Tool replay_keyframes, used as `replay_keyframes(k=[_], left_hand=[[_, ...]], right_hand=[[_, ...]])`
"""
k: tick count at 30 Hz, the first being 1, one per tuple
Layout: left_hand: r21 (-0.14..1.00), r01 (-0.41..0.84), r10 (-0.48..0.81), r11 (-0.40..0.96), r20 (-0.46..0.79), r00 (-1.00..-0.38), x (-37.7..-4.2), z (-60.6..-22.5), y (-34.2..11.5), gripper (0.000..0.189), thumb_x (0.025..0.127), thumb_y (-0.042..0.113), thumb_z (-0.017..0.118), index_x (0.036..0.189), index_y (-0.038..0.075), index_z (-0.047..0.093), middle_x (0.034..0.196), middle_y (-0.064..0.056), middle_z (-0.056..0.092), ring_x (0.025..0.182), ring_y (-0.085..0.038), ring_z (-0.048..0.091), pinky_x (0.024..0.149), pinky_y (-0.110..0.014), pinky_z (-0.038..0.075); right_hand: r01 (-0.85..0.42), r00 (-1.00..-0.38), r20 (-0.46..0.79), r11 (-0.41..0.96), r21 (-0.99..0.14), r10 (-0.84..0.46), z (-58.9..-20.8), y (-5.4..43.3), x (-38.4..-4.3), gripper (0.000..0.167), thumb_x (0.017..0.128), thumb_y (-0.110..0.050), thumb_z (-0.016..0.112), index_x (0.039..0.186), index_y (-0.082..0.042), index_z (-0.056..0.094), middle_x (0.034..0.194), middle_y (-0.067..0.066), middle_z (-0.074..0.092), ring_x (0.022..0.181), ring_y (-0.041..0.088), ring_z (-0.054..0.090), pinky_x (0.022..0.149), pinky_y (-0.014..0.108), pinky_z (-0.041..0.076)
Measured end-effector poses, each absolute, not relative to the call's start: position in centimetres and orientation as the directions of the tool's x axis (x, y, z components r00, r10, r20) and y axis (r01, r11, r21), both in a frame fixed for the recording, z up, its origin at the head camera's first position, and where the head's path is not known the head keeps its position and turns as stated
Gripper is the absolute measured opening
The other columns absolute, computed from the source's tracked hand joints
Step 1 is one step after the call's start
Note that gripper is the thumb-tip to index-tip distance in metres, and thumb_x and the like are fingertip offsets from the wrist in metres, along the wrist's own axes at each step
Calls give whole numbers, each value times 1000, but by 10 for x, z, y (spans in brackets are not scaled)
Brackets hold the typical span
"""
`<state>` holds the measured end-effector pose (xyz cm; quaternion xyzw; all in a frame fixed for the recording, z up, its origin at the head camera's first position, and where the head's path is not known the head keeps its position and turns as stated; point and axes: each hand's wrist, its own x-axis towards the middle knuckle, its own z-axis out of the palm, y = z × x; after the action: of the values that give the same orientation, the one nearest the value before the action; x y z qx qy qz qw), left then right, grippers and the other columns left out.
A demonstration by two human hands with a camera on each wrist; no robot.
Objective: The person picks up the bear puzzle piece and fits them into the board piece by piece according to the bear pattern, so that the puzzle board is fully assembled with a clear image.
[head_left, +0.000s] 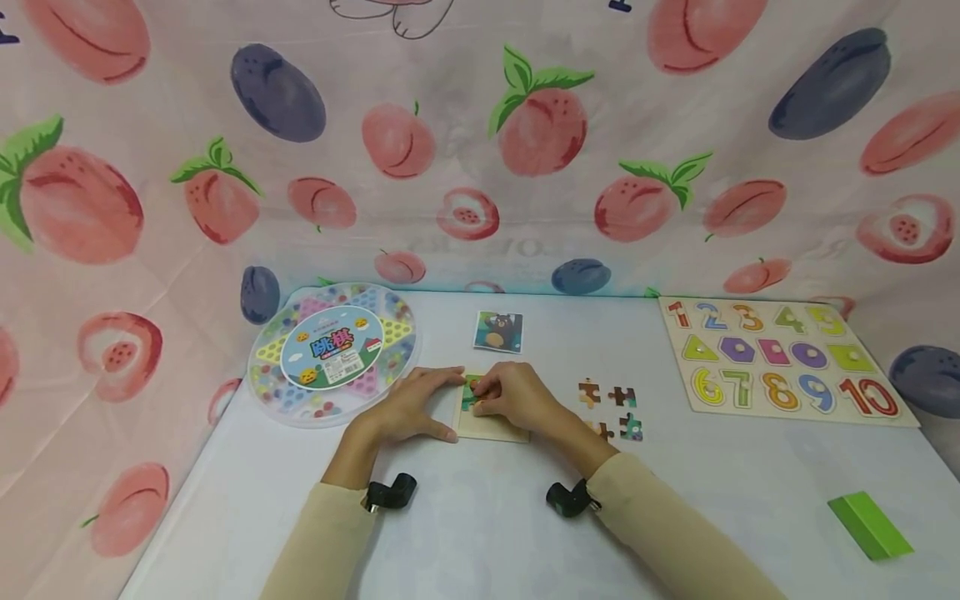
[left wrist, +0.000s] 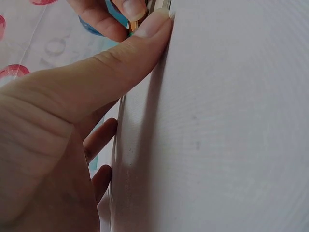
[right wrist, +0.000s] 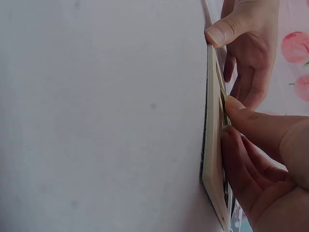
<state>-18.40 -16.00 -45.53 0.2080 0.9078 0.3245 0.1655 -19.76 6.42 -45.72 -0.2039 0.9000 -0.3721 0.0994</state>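
A small wooden puzzle board (head_left: 491, 430) lies on the white table, a green and orange patch showing in its upper left. My left hand (head_left: 408, 408) spans the board's left side with extended fingers, thumb touching the near left corner and a fingertip at the far one. Over the board, my right hand (head_left: 521, 400) pinches a puzzle piece (head_left: 474, 397) between thumb and fingers, mostly hidden by them. The right wrist view shows those fingertips against the face of the board (right wrist: 215, 145). Several loose jigsaw pieces (head_left: 632, 427) lie right of the right hand, one partly behind the wrist.
Behind the board lies a square bear picture card (head_left: 498, 332). A round Chinese checkers box (head_left: 330, 400) sits at the back left. Back right is a wooden number-and-shape board (head_left: 753, 375); a green block (head_left: 870, 525) rests at the front right. A fruit-print cloth (head_left: 465, 133) hangs behind.
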Motion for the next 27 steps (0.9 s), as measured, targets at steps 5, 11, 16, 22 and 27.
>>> replay_keyframes(k=[5, 11, 16, 22, 27], left_hand=[[651, 275, 486, 708, -166, -858, -185, -454, -159, 82, 73, 33, 91, 145, 22, 54, 164, 7, 41, 150, -26, 36, 122, -58, 26], [642, 279, 484, 714, -164, -860, -185, -454, -159, 83, 72, 33, 92, 145, 21, 54, 164, 6, 42, 148, -27, 37, 121, -57, 27], [643, 274, 482, 715, -169, -860, -186, -454, -159, 83, 72, 33, 92, 145, 22, 54, 164, 7, 41, 148, -26, 37, 122, -57, 26], [651, 274, 485, 708, -166, -859, -186, -454, -158, 82, 73, 33, 91, 145, 22, 54, 164, 7, 41, 148, -25, 37, 122, -58, 26], [649, 290, 495, 703, -155, -855, -184, -456, -160, 77, 73, 33, 91, 142, 22, 57, 165, 5, 41, 150, -27, 36, 122, -61, 24]], right_hand=[[-296, -907, -20, 670, -681, -421, -456, 63, -196, 18, 79, -19, 87, 94, -11, 81, 90, 0, 75, 74, 6, 60, 64, 19, 47], [-285, -911, -43, 703, -651, -409, -456, 63, -197, 18, 79, -22, 88, 93, -14, 80, 93, -1, 73, 77, 7, 59, 66, 21, 47], [-279, -900, -58, 674, -684, -432, -456, 65, -200, 14, 80, -18, 87, 90, -12, 80, 95, 3, 67, 73, 9, 55, 62, 19, 45], [-302, -885, -52, 655, -693, -462, -459, 67, -203, 12, 82, -17, 85, 92, -11, 80, 95, 4, 67, 73, 7, 55, 62, 17, 44], [-306, -887, -40, 650, -696, -460, -460, 66, -202, 13, 82, -17, 86, 92, -11, 80, 94, 3, 67, 73, 8, 54, 62, 18, 44]])
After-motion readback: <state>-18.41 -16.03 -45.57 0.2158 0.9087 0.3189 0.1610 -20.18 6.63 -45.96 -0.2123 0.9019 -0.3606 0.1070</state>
